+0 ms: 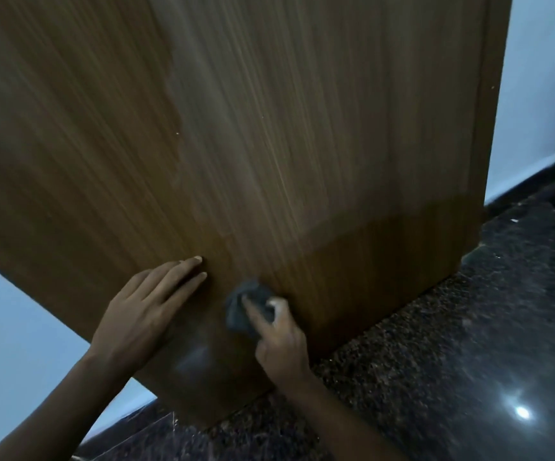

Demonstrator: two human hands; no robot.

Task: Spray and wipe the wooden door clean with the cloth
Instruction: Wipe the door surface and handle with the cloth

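Door (269,128) mid-brown wood with fine vertical grain streaks, a darker brown band along its lower part; cloth (246,304) dark grey; floor (469,327) black-brown speckled stone, glossy with a white light spot; wall (542,94) pale blue-white.

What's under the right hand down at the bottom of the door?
A bunched grey cloth sits under the right hand, its fingers curled round it and holding it against the wooden door. The patch of door behind the cloth is covered, so its state cannot be seen.
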